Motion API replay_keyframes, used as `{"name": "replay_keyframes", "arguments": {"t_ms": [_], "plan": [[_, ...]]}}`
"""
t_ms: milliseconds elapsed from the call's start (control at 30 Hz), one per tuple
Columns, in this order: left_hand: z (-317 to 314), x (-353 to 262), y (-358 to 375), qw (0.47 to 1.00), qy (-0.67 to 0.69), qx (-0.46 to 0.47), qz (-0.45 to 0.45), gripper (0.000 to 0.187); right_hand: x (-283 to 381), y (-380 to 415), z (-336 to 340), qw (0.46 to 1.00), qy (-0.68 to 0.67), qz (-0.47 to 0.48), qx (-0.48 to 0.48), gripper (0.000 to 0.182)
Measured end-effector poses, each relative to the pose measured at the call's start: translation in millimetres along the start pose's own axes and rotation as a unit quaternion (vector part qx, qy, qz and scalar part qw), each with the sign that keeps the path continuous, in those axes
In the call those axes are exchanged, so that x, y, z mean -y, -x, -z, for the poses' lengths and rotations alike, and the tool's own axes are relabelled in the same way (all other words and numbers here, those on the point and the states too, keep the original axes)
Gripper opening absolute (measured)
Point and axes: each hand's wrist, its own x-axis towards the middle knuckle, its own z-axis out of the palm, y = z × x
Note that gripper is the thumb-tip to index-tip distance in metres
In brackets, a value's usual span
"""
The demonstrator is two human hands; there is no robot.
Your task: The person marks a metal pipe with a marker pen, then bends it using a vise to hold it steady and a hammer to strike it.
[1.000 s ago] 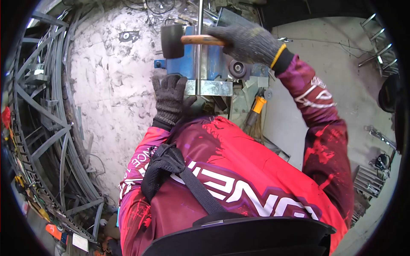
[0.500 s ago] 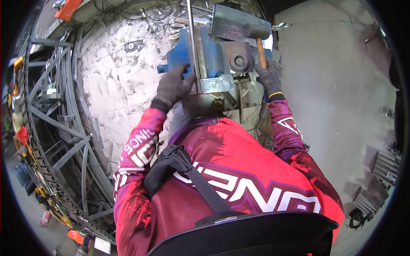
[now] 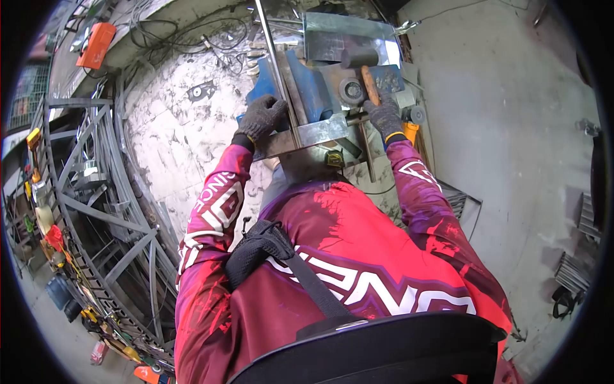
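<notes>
My right hand [image 3: 385,119], in a dark knitted glove, grips the wooden handle of a hammer [image 3: 369,86]. Its dark, blocky head lies over the back of a blue bench vise [image 3: 306,86]. My left hand [image 3: 263,118], gloved too, has its fingers curled in at the vise's left side. What they close on, if anything, is hidden. A shiny metal strip [image 3: 323,130] lies across the front of the vise, just right of my left hand. A long metal bar [image 3: 275,64] stretches from it past the vise jaws.
A bent metal sheet [image 3: 329,38] sits behind the vise. A tape measure [image 3: 334,159] is near my waist. A yellow-orange object [image 3: 410,132] is beside my right wrist. Steel frames [image 3: 105,192] fill the left, and an orange tool [image 3: 97,45] lies at far left.
My right hand and the hammer have moved left and nearer the vise's middle, off the metal sheet. My left hand's fingers, spread before, are now curled in. The view has shifted slightly.
</notes>
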Motion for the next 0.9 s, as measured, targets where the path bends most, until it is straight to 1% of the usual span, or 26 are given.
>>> {"name": "replay_keyframes", "arguments": {"t_ms": [33, 67, 100, 167, 200, 233, 300, 333, 367, 433, 467, 500, 533, 567, 600, 633, 667, 700, 733, 767, 800, 833, 867, 900], "plan": [[4.4, -5.3, 10.9, 1.0, 0.001, -0.001, -0.001, 0.035, 1.5, -2.2, -0.9, 0.999, 0.007, -0.028, 0.033, 0.046], [11.0, -11.1, 24.3, 0.994, -0.079, -0.034, -0.065, 0.033, 1.9, 3.1, -2.5, 1.0, -0.028, 0.002, 0.015, 0.043], [15.2, -14.8, 35.1, 0.977, -0.156, -0.068, -0.131, 0.032, 4.3, 7.7, -0.3, 1.0, 0.008, 0.015, 0.009, 0.047], [19.8, -9.4, 54.7, 0.974, -0.12, -0.133, -0.138, 0.029, -8.3, 8.2, -10.2, 1.0, -0.013, -0.016, 0.017, 0.051], [23.3, -3.9, 64.6, 0.963, -0.146, -0.161, -0.161, 0.026, -5.9, 10.8, -9.7, 0.999, 0.0, -0.039, 0.035, 0.059], [25.5, 0.8, 75.9, 0.949, -0.173, -0.19, -0.182, 0.025, -5.4, 11.3, -7.6, 0.999, -0.001, -0.038, 0.029, 0.059], [22.2, -7.3, 105.3, 0.945, -0.151, -0.215, -0.194, 0.022, -10.7, 10.5, -15.8, 0.992, 0.049, -0.089, 0.072, 0.065], [21.8, -6.9, 118.9, 0.936, -0.2, -0.226, -0.182, 0.022, -17.8, 11.3, -17.5, 0.994, 0.03, -0.071, 0.074, 0.072], [19.2, -9.1, 132.1, 0.927, -0.222, -0.239, -0.187, 0.023, -17.4, 11.6, -14.2, 0.995, 0.024, -0.062, 0.074, 0.072], [9.1, -10.9, 155.8, 0.917, -0.211, -0.275, -0.199, 0.024, -13.6, 12.7, -10.7, 0.994, 0.036, -0.075, 0.064, 0.073], [1.1, -13.1, 167.3, 0.915, -0.189, -0.284, -0.216, 0.027, -17.9, 16.7, -4.2, 0.998, 0.01, -0.039, 0.053, 0.071], [-1.4, -16.7, 180.2, 0.908, -0.176, -0.306, -0.227, 0.03, -38.4, 14.7, -8.7, 1.0, -0.015, 0.003, 0.02, 0.065], [1.3, -25.6, 194.5, 0.929, -0.137, -0.259, -0.224, 0.029, -75.5, 12.4, -12.6, 0.996, -0.063, 0.049, -0.034, 0.058], [9.5, -37.6, 204.1, 0.944, -0.097, -0.225, -0.22, 0.028, -100.4, -6.4, -15.0, 0.984, -0.124, 0.093, -0.091, 0.051], [21.3, -50.6, 210.2, 0.943, -0.112, -0.221, -0.221, 0.026, -124.2, -37.8, -15.4, 0.957, -0.206, 0.151, -0.136, 0.045], [31.8, -62.3, 225.1, 0.945, -0.121, -0.211, -0.217, 0.025, 8.8, -16.7, 38.9, 0.975, -0.035, 0.085, -0.202, 0.032], [45.1, -75.1, 245.1, 0.935, -0.13, -0.264, -0.197, 0.025, -42.1, -68.4, 43.1, 0.964, -0.204, 0.152, -0.077, 0.029], [61.0, -93.0, 259.2, 0.929, -0.116, -0.292, -0.196, 0.023, -21.9, -91.2, 49.5, 0.937, -0.227, 0.23, -0.13, 0.024], [66.5, -113.2, 270.0, 0.924, -0.099, -0.311, -0.199, 0.021, 28.4, -97.4, 71.8, 0.948, -0.29, 0.132, -0.014, 0.025], [75.1, -133.0, 288.8, 0.885, -0.137, -0.362, -0.259, 0.025, 125.3, -66.6, 90.4, 0.918, -0.349, 0.188, -0.021, 0.024], [82.9, -161.9, 318.8, 0.865, -0.166, -0.381, -0.281, 0.028, 183.1, -49.8, 103.5, 0.904, -0.348, 0.249, 0.0, 0.023], [80.9, -189.8, 346.9, 0.828, -0.166, -0.431, -0.319, 0.017, 241.8, -26.2, 114.8, 0.848, -0.408, 0.335, 0.054, 0.018], [76.7, -211.3, 379.2, 0.791, -0.242, -0.45, -0.337, 0.024, 299.8, 3.7, 125.5, 0.777, -0.463, 0.412, 0.109, 0.013], [61.3, -238.7, 403.0, 0.769, -0.341, -0.488, -0.232, 0.029, 351.7, 40.8, 142.0, 0.718, -0.44, 0.516, 0.154, 0.007]]}}
